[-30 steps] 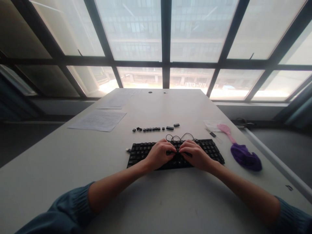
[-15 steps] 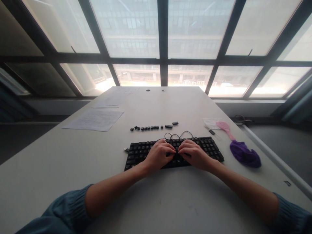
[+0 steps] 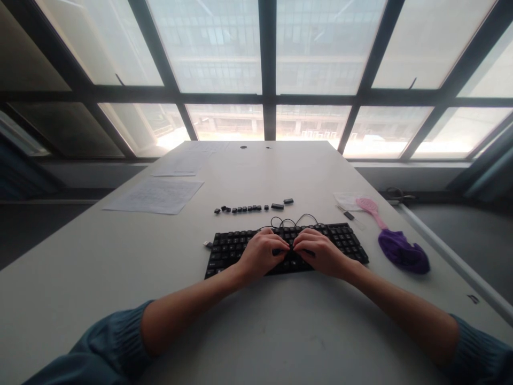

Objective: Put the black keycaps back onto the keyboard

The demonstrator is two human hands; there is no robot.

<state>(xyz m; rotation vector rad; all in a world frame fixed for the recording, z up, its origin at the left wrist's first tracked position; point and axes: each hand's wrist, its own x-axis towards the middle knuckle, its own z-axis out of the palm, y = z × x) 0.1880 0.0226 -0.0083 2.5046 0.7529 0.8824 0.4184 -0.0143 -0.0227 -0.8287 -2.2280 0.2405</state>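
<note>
A black keyboard (image 3: 226,250) lies slightly askew on the white table, with both my hands over its middle. My left hand (image 3: 262,251) is bent, thumb and fingers drawn together at the tips on the keys. Facing it, my right hand (image 3: 318,250) is pinched in the same way, its fingertips almost meeting the left ones. Whatever lies between the fingertips is dark and too small to make out. Beyond the keyboard runs a row of several loose black keycaps (image 3: 245,209), with two longer keycaps (image 3: 277,206) at its right end.
A thin black cable (image 3: 306,215) loops behind the keyboard; its USB plug (image 3: 207,244) sticks out at the left. To the right are a pink brush (image 3: 367,205), a purple cloth (image 3: 403,251) and a small clear bag (image 3: 344,201). Paper sheets (image 3: 156,195) lie at the left.
Both hands keep their place and pinched shape over the keyboard. The whole view has shifted by a few pixels.
</note>
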